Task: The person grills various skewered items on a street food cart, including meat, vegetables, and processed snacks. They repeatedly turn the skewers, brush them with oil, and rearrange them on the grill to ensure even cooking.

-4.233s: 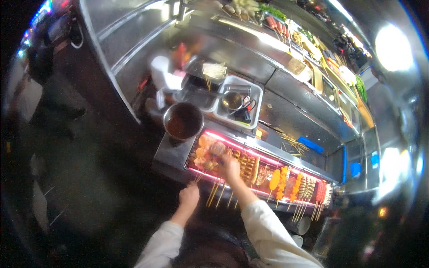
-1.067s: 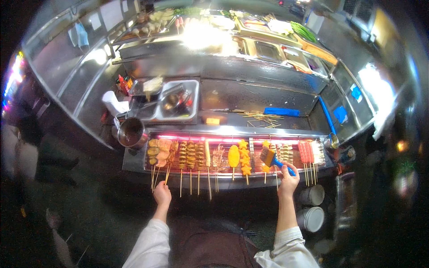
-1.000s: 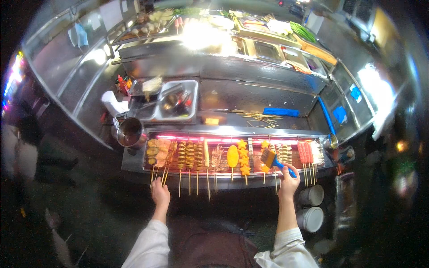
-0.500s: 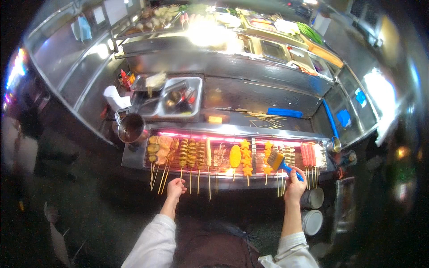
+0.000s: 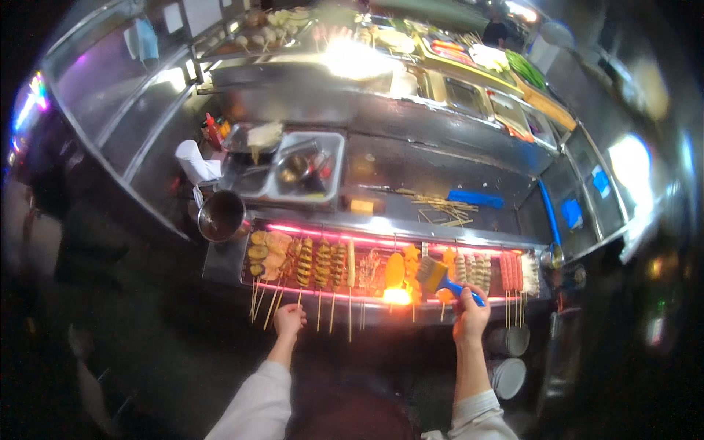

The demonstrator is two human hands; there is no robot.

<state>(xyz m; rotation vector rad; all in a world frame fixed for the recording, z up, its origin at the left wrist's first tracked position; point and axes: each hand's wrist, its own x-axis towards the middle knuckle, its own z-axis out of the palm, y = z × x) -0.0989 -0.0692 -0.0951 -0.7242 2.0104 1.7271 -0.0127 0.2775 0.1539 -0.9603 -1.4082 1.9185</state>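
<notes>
Basting brush (image 5: 438,276) in right hand (image 5: 470,320), skewers (image 5: 323,265) on grill (image 5: 227,264), left hand (image 5: 289,320) near sticks

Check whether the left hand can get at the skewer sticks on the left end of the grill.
Probably yes. The left hand is at the grill's front edge, right by the skewer sticks that poke out toward it, with nothing between. The right hand holds the brush well off to the side.
</notes>
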